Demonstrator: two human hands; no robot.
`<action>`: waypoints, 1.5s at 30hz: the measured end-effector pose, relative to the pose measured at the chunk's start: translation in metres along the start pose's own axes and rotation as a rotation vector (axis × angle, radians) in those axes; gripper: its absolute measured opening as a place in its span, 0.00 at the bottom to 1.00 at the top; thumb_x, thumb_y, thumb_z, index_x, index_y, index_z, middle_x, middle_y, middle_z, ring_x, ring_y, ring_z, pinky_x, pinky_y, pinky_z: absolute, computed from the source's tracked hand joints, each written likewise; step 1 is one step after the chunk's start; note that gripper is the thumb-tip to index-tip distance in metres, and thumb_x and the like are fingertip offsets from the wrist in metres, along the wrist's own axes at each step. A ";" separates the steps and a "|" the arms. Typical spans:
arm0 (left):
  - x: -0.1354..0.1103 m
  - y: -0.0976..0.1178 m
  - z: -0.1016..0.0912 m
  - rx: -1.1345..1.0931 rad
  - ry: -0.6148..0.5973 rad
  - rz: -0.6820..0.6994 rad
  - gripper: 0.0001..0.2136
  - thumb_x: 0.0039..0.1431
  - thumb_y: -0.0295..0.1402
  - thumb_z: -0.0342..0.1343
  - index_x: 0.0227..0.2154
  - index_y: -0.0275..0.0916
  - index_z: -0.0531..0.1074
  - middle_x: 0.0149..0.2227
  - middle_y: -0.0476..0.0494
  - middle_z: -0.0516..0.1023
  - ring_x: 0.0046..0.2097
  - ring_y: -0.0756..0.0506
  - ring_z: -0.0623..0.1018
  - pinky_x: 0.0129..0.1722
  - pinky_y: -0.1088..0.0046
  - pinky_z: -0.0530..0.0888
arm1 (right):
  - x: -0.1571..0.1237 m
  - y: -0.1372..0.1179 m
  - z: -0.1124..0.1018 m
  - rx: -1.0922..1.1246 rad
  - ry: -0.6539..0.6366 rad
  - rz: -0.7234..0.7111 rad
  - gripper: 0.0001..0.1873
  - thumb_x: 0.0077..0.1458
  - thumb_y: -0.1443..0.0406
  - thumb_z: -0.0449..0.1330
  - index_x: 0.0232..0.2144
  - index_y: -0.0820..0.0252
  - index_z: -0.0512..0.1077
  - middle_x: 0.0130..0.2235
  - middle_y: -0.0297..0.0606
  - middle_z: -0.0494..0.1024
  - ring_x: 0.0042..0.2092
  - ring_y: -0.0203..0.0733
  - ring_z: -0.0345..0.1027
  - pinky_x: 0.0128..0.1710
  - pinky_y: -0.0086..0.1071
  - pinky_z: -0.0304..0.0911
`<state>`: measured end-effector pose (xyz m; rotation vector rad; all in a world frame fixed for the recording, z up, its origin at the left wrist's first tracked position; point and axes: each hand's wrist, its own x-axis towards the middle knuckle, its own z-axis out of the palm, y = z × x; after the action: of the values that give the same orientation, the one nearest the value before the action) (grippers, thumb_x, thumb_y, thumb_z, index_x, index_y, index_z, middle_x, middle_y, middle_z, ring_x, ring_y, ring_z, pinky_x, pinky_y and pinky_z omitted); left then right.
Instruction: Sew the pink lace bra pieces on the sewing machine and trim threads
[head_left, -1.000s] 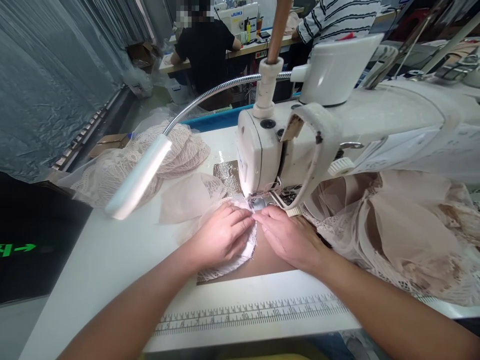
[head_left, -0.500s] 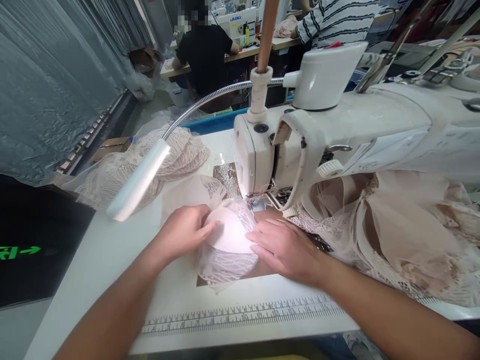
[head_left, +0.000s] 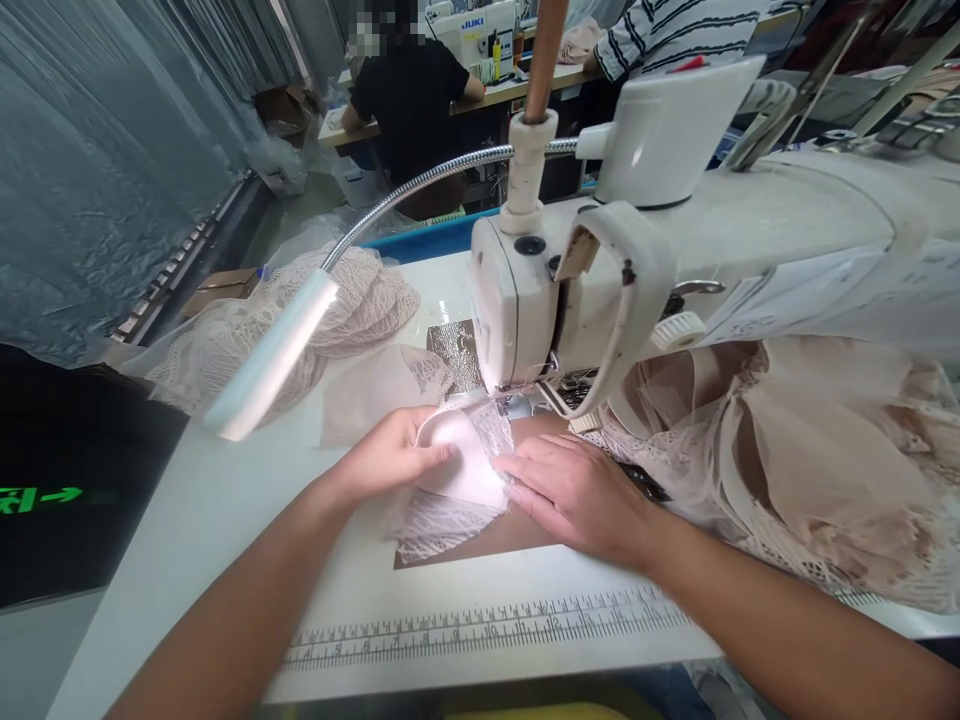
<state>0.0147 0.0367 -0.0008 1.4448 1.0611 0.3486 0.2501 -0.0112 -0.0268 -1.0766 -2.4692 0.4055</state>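
Observation:
A pale padded bra cup (head_left: 466,458) lies under the lit front of the sewing machine (head_left: 517,300), its upper edge at the presser foot (head_left: 504,402). Patterned lace (head_left: 450,525) runs around the cup and spreads below it. My left hand (head_left: 397,450) grips the cup's left edge, thumb on the inside and fingers behind, partly hidden. Closed on the cup's right edge and its lace are the fingertips of my right hand (head_left: 566,490); its thumb is out of sight. Beneath them is a brown plate (head_left: 480,545) on the white table.
Stacked lace pieces (head_left: 360,305) lie at the left beneath a gooseneck lamp (head_left: 274,355). A sheer piece (head_left: 367,390) sits beside the cup. Heaped beige bra parts (head_left: 825,460) occupy the right. A ruler strip (head_left: 487,635) lines the front edge. Two people work behind.
The cup has turned and tilted slightly under my hands, and its lower lace has swung left. My left thumb reaches farther over the cup. The camera view has shifted slightly.

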 end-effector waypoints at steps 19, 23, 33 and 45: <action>-0.007 0.011 0.012 0.801 0.283 0.058 0.16 0.55 0.38 0.54 0.44 0.37 0.64 0.30 0.46 0.74 0.31 0.44 0.73 0.28 0.70 0.68 | 0.000 0.001 0.006 -0.077 -0.039 -0.032 0.12 0.61 0.64 0.52 0.42 0.59 0.74 0.32 0.37 0.72 0.34 0.39 0.60 0.35 0.33 0.52; -0.005 0.010 0.018 1.212 0.412 0.468 0.18 0.57 0.29 0.53 0.51 0.35 0.62 0.46 0.34 0.72 0.47 0.37 0.71 0.43 0.58 0.70 | -0.001 0.001 0.008 -0.077 -0.017 -0.038 0.12 0.60 0.64 0.53 0.42 0.59 0.74 0.32 0.37 0.72 0.34 0.40 0.60 0.35 0.33 0.52; 0.014 -0.011 0.018 1.219 0.013 0.741 0.14 0.64 0.28 0.45 0.50 0.37 0.69 0.42 0.38 0.73 0.42 0.43 0.69 0.43 0.63 0.68 | -0.001 0.003 0.007 -0.061 -0.015 -0.074 0.11 0.61 0.65 0.52 0.40 0.59 0.74 0.32 0.36 0.73 0.34 0.39 0.61 0.35 0.33 0.53; 0.011 -0.011 0.020 1.209 0.004 0.661 0.21 0.60 0.25 0.49 0.57 0.33 0.65 0.57 0.40 0.68 0.48 0.40 0.69 0.47 0.62 0.70 | 0.004 0.006 0.013 -0.300 0.076 0.119 0.15 0.56 0.73 0.50 0.41 0.61 0.74 0.33 0.39 0.74 0.33 0.40 0.64 0.29 0.32 0.53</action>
<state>0.0310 0.0311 -0.0192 2.8916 0.7476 0.1425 0.2447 -0.0055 -0.0396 -1.3348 -2.4577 0.0249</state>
